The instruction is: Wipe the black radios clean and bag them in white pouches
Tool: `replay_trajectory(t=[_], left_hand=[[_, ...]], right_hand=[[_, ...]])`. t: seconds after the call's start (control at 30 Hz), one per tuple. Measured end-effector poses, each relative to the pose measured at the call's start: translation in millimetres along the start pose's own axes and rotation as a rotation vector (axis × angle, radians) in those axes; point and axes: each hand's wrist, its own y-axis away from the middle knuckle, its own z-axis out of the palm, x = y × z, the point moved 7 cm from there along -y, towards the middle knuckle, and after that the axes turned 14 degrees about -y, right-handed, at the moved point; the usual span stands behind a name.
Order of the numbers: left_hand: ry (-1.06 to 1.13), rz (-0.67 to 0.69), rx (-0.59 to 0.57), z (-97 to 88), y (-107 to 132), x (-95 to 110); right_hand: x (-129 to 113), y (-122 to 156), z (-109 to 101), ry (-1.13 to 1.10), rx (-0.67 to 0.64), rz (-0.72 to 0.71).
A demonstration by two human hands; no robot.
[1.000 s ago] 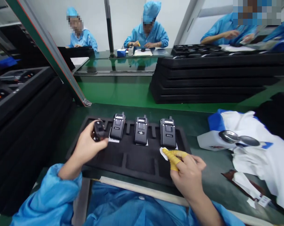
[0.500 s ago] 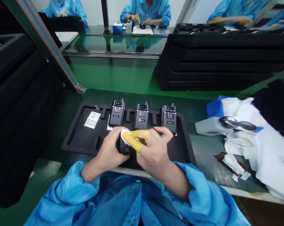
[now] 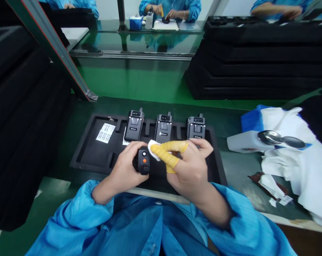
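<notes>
My left hand [image 3: 127, 165] is closed round a small black radio [image 3: 143, 161], its side with an orange button turned toward me. My right hand [image 3: 189, 167], with yellow finger cots on two fingers, pinches a small white wipe [image 3: 153, 145] against the radio's top. Both hands hover over the near part of a black foam tray [image 3: 97, 156]. Three more black radios [image 3: 163, 127] stand upright in the tray's far row. A white label sheet [image 3: 105, 132] lies in the tray's far-left pocket.
A stack of black foam trays [image 3: 257, 64] stands at the far right, another stack [image 3: 19, 117] at the left. White cloth with a blue edge and a metal spoon [image 3: 280, 139] lie to the right. Other workers in blue sit across the green conveyor [image 3: 139, 81].
My left hand lifted the radio from the tray's far-left pocket and brought it toward me. My right hand came over with the wipe. The radio has since turned so its orange button shows.
</notes>
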Motion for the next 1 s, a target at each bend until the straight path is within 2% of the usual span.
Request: replay_trajectory(t=[0.13, 0.23, 0.43, 0.53, 0.73, 0.9, 1.0], left_hand=[[0.024, 0.002, -0.009, 1.1, -1, 3], [0.013, 0.003, -0.010, 1.0, -1, 3], [-0.029, -0.004, -0.019, -0.2, 2, 1], [-0.032, 0.003, -0.012, -0.6, 3, 1], [-0.011, 0.007, -0.011, -0.7, 5, 1], [-0.093, -0.008, -0.016, -1.3, 7, 0], [-0.142, -0.004, -0.041, 0.5, 6, -5]], right_hand=[[-17, 0, 10, -0.010, -0.062, -0.098], [-18, 2, 7, 0.028, -0.019, -0.132], [2, 5, -2, 0.116, 0.049, -0.046], [0, 4, -3, 0.054, 0.073, 0.009], [-22, 2, 10, -0.077, -0.018, -0.051], [-26, 9, 9, -0.106, -0.047, -0.085], [-22, 15, 10, -0.033, -0.076, -0.093]])
